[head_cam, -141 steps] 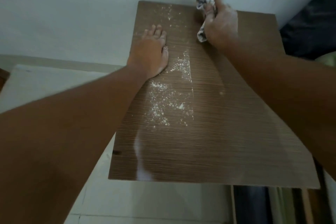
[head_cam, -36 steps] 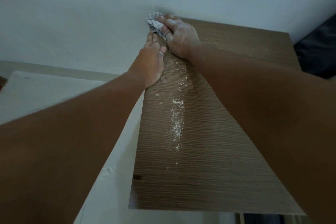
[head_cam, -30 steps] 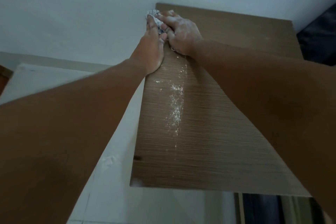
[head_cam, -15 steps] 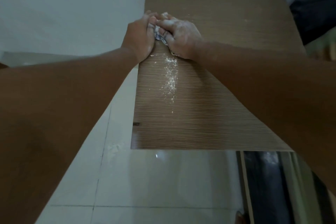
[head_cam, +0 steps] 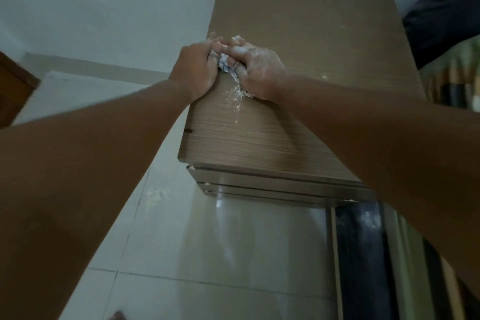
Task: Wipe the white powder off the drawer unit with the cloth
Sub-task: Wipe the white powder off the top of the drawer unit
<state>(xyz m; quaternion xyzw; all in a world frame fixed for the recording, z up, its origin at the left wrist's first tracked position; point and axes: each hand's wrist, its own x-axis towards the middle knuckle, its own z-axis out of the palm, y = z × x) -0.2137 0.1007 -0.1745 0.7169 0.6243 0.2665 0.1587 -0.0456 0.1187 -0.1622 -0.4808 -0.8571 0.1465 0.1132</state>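
Powder's the risk imo; white powder [head_cam: 235,95] trails beside the crumpled checked cloth [head_cam: 225,65], squeezed between left hand [head_cam: 198,67] and powder-dusted right hand [head_cam: 255,73] at the brown wood-grain drawer unit's [head_cam: 306,41] left edge; one careless push probably dumps it onto the glossy tiled floor [head_cam: 233,254].

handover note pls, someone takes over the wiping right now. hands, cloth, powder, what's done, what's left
Right hand: closed on the crumpled white patterned cloth, pressing it on the brown wood-grain drawer unit top; hand is dusted white.
Left hand: cupped at the top's left edge, touching the cloth, seemingly as a backstop.
White powder: gathered into a small streak just near-side of the cloth, close to the left edge. One or two specks sit further right.
Done: far and right parts of the top look nearly clean.
Left: clear that streak and the specks. Some white smears on the tiled floor by the unit.
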